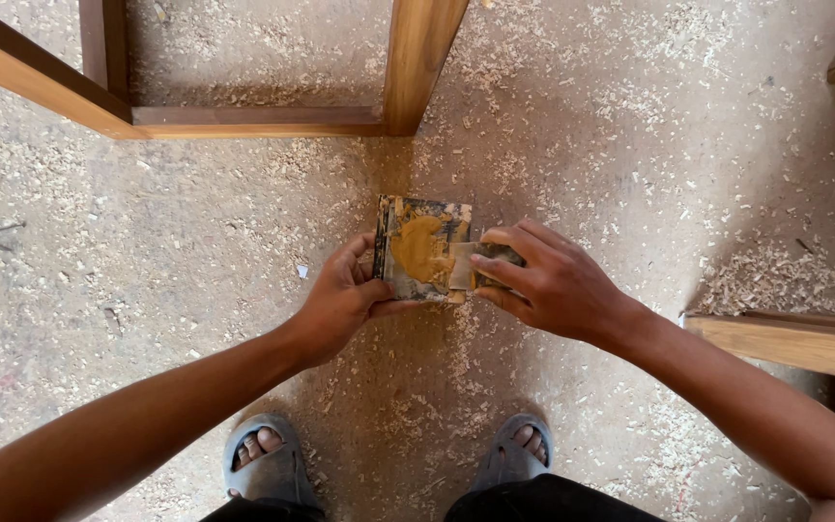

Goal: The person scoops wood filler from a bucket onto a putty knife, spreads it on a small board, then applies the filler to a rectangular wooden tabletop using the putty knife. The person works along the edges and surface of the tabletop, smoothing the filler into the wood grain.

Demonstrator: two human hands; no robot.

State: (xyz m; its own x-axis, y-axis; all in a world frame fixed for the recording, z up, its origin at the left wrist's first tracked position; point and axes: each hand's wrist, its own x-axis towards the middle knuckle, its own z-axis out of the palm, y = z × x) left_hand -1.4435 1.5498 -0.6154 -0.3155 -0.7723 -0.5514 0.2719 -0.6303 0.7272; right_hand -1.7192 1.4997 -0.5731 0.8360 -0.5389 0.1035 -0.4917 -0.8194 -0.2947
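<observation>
Yellow-smeared board (416, 249) in left hand (340, 302), right hand (545, 278) pressing scraper (464, 266)

— Where does the board sit?

— The small putty board (420, 249) is between the hands, above the floor (195, 242): left hand (340, 300) at its left edge, right hand (543, 280) at its right, pressing a scraper (466, 266) on it.

— And around it?

— The wooden frame (244, 121) stands ahead, beyond the board. A plank (785, 340) lies to the right. Two sandalled feet (268, 454) are below the hands, on the shavings.
</observation>
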